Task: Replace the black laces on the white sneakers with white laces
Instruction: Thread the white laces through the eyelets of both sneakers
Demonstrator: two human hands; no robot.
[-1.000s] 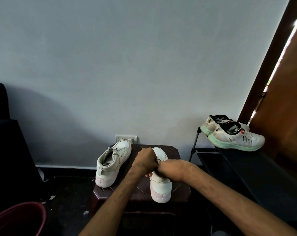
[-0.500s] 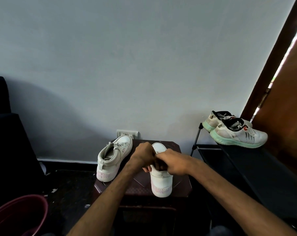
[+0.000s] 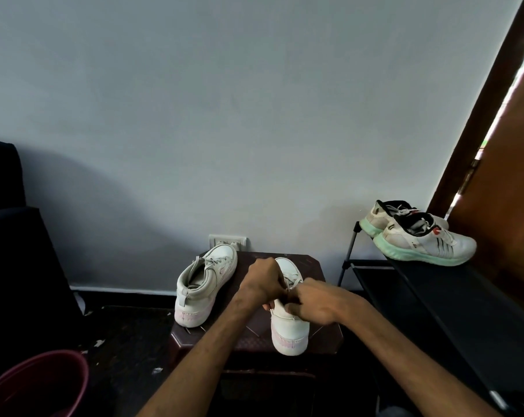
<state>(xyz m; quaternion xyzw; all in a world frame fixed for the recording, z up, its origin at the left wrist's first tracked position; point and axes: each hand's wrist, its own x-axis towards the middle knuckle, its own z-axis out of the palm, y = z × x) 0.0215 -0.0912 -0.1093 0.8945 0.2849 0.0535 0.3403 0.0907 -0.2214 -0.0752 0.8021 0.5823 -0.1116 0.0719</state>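
1. The sneaker (image 3: 289, 322) being laced stands upright on a dark plastic stool (image 3: 310, 261), heel towards the person. The second sneaker (image 3: 206, 282) stands just beside it to the left, already threaded with a pale lace.
2. The left hand (image 3: 262, 284) is curled over the eyelet rows and appears to pinch the white lace (image 3: 294, 279). The right hand (image 3: 315, 305) is curled at the shoe's opening, apparently on the same lace; its fingertips are hidden.
3. The lace looks thin, limp and light. It is best pinched close to its stiff tip so that it feeds through an eyelet without buckling.
4. The sneaker looks light, with a firm sole and soft upper, so it may slide or tip when the lace is tugged. Bracing one hand at the collar should steady it.
5. The stool top is small and smooth, and both shoes sit close to its edges.
6. Around it are a plain wall with a socket (image 3: 227, 240), a black rack (image 3: 435, 296) carrying running shoes (image 3: 426, 239), a brown door (image 3: 507, 206) and a maroon bucket (image 3: 35, 383).
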